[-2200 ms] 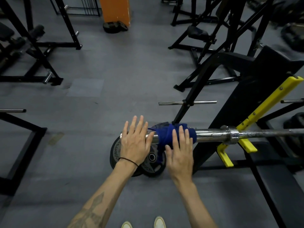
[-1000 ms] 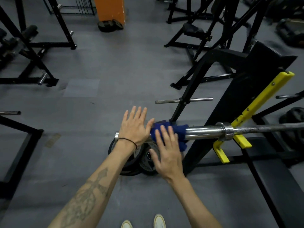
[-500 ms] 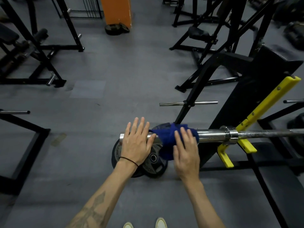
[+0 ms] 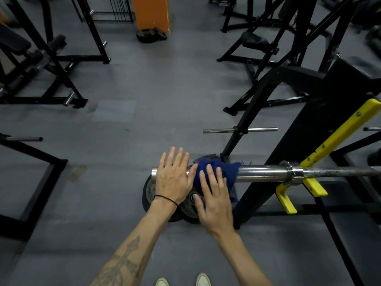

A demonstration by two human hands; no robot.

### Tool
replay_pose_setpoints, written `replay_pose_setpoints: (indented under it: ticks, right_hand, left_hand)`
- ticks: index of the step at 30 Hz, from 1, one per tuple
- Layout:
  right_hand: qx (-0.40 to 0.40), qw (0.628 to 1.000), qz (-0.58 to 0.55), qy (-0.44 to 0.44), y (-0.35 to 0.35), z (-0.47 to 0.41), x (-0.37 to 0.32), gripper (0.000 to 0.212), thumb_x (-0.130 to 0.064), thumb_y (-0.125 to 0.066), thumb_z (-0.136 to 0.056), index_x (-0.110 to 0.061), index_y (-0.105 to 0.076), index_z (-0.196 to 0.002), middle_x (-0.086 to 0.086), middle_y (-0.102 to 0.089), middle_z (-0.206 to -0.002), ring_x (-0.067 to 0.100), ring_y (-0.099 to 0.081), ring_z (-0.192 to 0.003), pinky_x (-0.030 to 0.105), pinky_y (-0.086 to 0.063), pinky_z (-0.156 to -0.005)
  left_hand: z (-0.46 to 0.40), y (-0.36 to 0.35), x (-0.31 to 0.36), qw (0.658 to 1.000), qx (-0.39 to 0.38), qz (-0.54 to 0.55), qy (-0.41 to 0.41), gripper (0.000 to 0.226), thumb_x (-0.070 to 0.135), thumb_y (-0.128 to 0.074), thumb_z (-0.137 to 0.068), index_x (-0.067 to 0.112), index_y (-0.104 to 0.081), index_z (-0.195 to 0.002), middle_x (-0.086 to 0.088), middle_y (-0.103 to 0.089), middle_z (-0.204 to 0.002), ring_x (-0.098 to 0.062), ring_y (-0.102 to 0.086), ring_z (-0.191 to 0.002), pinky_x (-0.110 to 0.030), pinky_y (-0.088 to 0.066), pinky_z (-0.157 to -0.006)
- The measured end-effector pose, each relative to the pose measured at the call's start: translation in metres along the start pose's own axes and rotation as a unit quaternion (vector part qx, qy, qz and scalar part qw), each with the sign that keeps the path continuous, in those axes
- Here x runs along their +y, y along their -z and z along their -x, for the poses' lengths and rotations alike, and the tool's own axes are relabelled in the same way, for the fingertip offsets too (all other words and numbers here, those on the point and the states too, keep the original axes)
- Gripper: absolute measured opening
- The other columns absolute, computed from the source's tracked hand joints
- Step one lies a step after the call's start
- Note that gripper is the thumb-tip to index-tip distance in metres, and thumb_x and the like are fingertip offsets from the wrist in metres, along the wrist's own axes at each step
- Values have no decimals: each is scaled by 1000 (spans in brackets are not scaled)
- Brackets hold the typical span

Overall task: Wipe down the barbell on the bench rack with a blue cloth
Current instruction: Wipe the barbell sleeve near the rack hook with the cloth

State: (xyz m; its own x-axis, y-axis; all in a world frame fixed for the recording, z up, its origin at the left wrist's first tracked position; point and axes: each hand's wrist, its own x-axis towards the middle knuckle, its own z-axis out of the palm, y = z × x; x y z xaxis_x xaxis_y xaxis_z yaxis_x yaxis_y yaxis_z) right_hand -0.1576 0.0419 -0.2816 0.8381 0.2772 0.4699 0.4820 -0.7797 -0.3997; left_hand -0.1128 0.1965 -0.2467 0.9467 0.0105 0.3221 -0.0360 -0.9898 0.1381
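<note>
The chrome barbell [image 4: 261,173] lies across the yellow hooks [image 4: 315,183] of the black bench rack [image 4: 305,129], its sleeve end pointing left. A blue cloth [image 4: 227,170] is draped over the sleeve. My right hand [image 4: 214,195] presses flat on the cloth with straight fingers. Just left of it, my left hand [image 4: 175,176] rests flat on the bare sleeve end, fingers straight and spread.
Black weight plates [image 4: 150,195] lie on the grey floor under the sleeve end. A bench pad [image 4: 350,234] sits at the lower right. Black machine frames [image 4: 51,75] stand to the left and at the back, an orange column [image 4: 151,13] at the top, and plate pegs [image 4: 241,130] stick out nearby.
My right hand with the cloth has slid slightly back and forth along the sleeve, now a little left of half a second ago. My left hand stayed on the sleeve end.
</note>
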Motion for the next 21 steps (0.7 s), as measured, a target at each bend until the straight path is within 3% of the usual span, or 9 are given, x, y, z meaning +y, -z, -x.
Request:
replay_pose_setpoints:
  ticks: [2,3,7,9,12,14,17,19,21]
  right_hand:
    - [-10,995,65,78,16,-1,36,57,-33,-47,-104,-13,-38,-157,9,-26,-168,30,-21,-156,51,-23,-124]
    - [4,995,78,58,23,0,51,56,-32,-45,-104,-13,-39,-157,9,-27,-168,30,-21,-156,53,-24,-123]
    - [90,983,-3,-159,13,-3,23,61,-36,-41,-105,-6,-35,-157,12,-24,-168,33,-11,-158,55,-10,-127]
    - [40,996,-10,-85,3,0,5,65,-39,-46,-103,-6,-34,-157,14,-24,-168,35,-11,-158,51,-8,-128]
    - [0,997,66,47,18,4,40,60,-35,-47,-103,-12,-36,-157,10,-25,-168,32,-19,-156,53,-22,-125]
    - [40,997,58,-29,24,7,50,57,-34,-43,-105,-11,-38,-157,10,-26,-168,31,-19,-157,59,-23,-123]
    - [84,983,-22,-162,6,-3,4,63,-37,-44,-104,-5,-34,-157,12,-21,-169,35,-9,-158,56,-10,-127]
    - [33,996,-33,-79,-2,-5,-10,65,-40,-46,-103,-6,-34,-157,13,-22,-169,35,-12,-158,52,-10,-127]
    - [10,999,29,27,9,-7,19,60,-37,-46,-104,-10,-39,-156,10,-27,-167,30,-20,-156,54,-23,-124]
  left_hand:
    - [0,0,-2,1000,3,-1,-5,67,52,-21,-108,9,-66,-133,-13,-59,-143,-33,-48,-140,-52,-37,-115]
    - [0,0,-2,1000,2,0,-7,68,52,-20,-108,9,-66,-134,-13,-59,-143,-34,-49,-140,-52,-37,-115]
    - [-3,2,1,1000,4,5,0,70,53,-17,-108,9,-65,-135,-13,-59,-144,-33,-49,-140,-52,-38,-115]
    - [-3,0,-1,1000,2,6,-1,70,53,-18,-108,9,-64,-135,-14,-59,-144,-33,-48,-140,-52,-38,-115]
    - [-2,0,-3,1000,-3,5,-9,69,53,-18,-108,9,-63,-137,-14,-58,-145,-33,-48,-140,-51,-38,-115]
    - [-3,1,-2,1000,-8,2,-10,69,53,-19,-108,9,-62,-137,-14,-57,-145,-33,-48,-140,-51,-39,-115]
    - [-4,2,-2,1000,-9,3,-8,68,53,-20,-107,9,-62,-138,-13,-58,-145,-33,-48,-140,-51,-39,-114]
    - [-3,1,-3,1000,-9,3,-12,70,54,-17,-108,9,-61,-138,-14,-57,-145,-33,-49,-139,-51,-40,-114]
    - [-3,2,-3,1000,-18,2,-17,72,55,-15,-107,9,-60,-140,-14,-56,-146,-33,-49,-140,-51,-40,-114]
